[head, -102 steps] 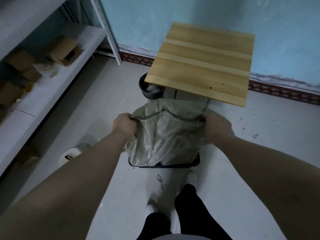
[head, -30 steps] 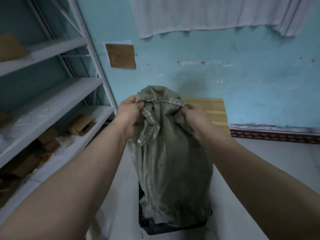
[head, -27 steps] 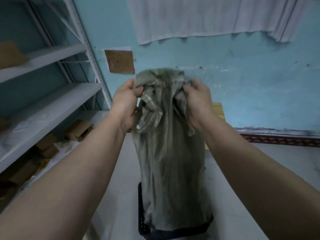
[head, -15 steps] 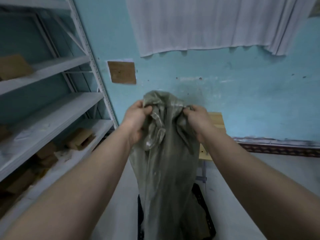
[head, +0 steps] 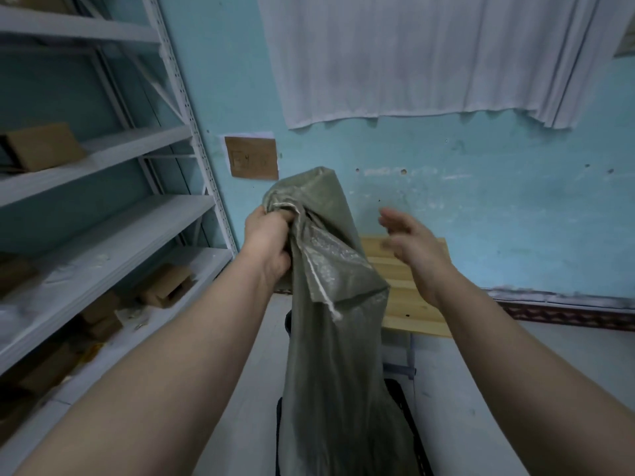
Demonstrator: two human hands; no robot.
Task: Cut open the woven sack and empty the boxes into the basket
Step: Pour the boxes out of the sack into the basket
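Up in the air, the left hand (head: 266, 242) held the sack (head: 336, 338) by its top end. Its fingers (head: 275, 219) were curled tight round a bunch of the cloth. The sack was grey-green. It hung straight down from that hand, long and limp, with folds in it. One corner flopped over near the top, and a white string (head: 328, 300) ran along its edge. The low end of the sack went down into the black basket (head: 417, 444) on the floor (head: 481, 372). Only bits of the basket's rim showed on each side of the sack, so I could not tell what was in it.

The right hand (head: 415, 249) was off the sack, near it on the right, and it touched nothing. Its fingers were loose and a bit spread. That hand looked blurry.

Behind the sack and the right hand stood a small wood table (head: 412, 304), close to the blue wall (head: 515, 218). A white curtain (head: 412, 56) hung high on the wall. A brown card (head: 252, 158) was stuck on the wall, just left of the sack's top.

On the left stood a grey shelf (head: 103, 156) with brown boxes (head: 41, 146) on it. One box sat on a middle board. Some more lay on the low boards, and one of them was open at the side.
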